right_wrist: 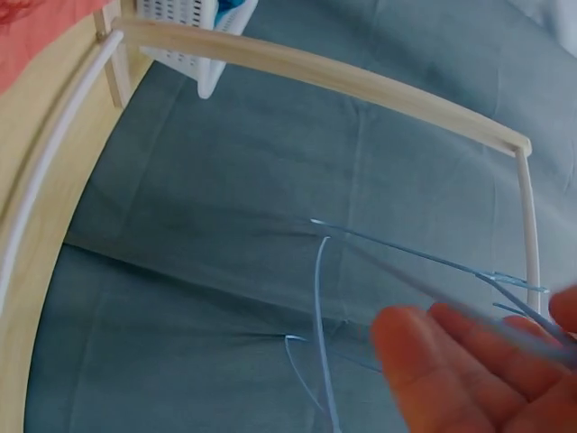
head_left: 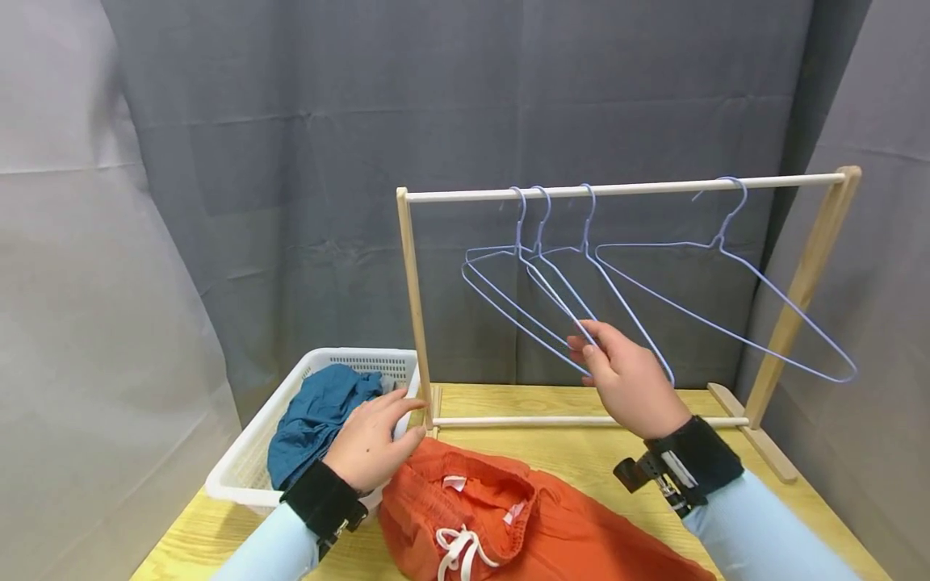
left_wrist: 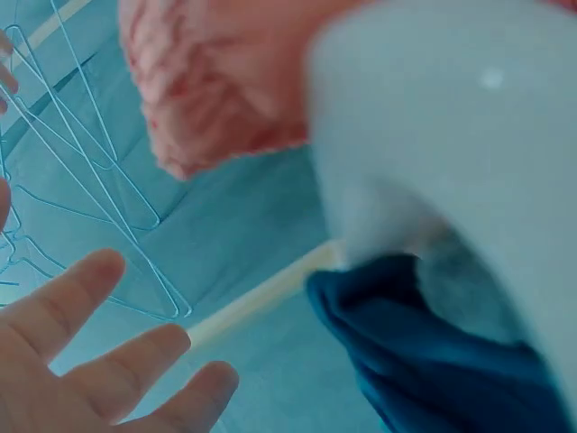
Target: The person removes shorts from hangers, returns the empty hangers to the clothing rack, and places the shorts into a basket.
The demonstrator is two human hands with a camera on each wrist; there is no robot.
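Note:
Several light-blue wire hangers hang on the rack's white rail [head_left: 647, 188]. My right hand [head_left: 632, 379] holds the lower right end of the leftmost hanger [head_left: 519, 230] between thumb and fingers. In the right wrist view, the wire crosses that hand [right_wrist: 469, 379]. My left hand [head_left: 374, 444] hovers at the basket's right side, fingers spread and holding nothing, close to the rack's left post [head_left: 414, 315]. Below it lies an orange garment [head_left: 574, 524] with an elastic waist and white drawstring. A crumpled blue garment [head_left: 320, 420] sits in the white basket [head_left: 243, 494].
The wooden rack's right post [head_left: 806, 298] stands on a foot [head_left: 756, 440] at the table's right. A low white bar [head_left: 530, 421] joins the posts near the yellow wood-grain table [head_left: 617, 468]. Grey cloth [head_left: 327, 161] hangs behind and at both sides.

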